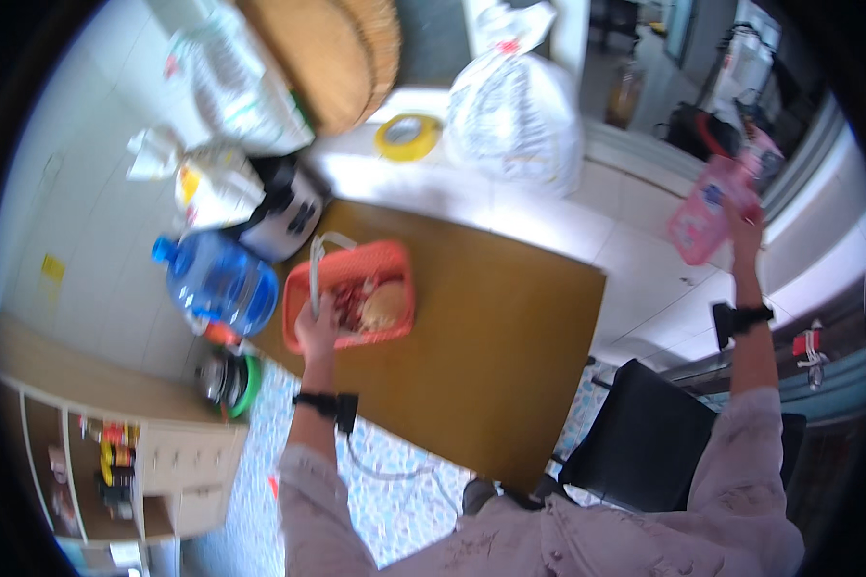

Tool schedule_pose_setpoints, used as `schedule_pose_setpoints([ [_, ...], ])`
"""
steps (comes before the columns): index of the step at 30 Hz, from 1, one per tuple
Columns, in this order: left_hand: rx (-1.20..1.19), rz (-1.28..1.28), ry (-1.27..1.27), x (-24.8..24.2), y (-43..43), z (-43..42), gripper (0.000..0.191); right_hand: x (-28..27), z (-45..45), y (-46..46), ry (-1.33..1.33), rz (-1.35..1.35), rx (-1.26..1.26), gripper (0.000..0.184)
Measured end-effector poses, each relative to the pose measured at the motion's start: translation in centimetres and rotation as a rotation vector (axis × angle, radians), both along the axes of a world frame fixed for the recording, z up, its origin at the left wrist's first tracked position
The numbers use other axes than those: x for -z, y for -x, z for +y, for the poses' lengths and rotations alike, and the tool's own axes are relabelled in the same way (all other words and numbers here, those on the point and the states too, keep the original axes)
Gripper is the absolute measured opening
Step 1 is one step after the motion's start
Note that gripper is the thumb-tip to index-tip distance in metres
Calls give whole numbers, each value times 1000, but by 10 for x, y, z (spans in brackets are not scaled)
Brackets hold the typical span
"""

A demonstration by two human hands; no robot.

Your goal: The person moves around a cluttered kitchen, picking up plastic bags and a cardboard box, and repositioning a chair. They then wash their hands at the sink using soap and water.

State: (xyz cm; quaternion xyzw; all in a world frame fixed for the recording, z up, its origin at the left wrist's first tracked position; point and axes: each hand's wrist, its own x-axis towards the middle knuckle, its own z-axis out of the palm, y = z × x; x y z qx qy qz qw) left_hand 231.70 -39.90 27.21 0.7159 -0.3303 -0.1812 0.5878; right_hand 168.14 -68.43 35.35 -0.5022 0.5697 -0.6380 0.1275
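Note:
My left hand [316, 326] is at the near left side of an orange plastic basket [397, 339], its fingers closed around a white strip that looks like the basket's handle [315, 278]. Inside the basket lie small dark red pieces [348, 306] and a pale tan rounded thing [384, 306], both too blurred to name surely. Far to the right, my right hand [747, 227] grips a pink plastic bottle [701, 213] with a label, held above the white tiled ledge. The basket stands on the left part of a brown tabletop [491, 339].
A large blue water bottle [220, 285] stands left of the table. Behind are a yellow tape roll [408, 137], a tied white plastic bag [516, 119] and round wooden boards [325, 65]. A black chair [635, 440] is at the right, a shelf cabinet [187, 461] at lower left.

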Motion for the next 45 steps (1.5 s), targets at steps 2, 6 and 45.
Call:
schedule_pose_setpoints([
  [2, -6, 303, 108, -7, 0, 1, 24, 8, 46, 28, -87, 53, -81, 48],
  [6, 24, 334, 202, -14, -5, -10, 25, 27, 138, 52, -136, -75, -219, 52],
  [45, -6, 295, -243, 36, 147, 260, 38, 71, 374, -6, -338, -281, -579, 62],
])
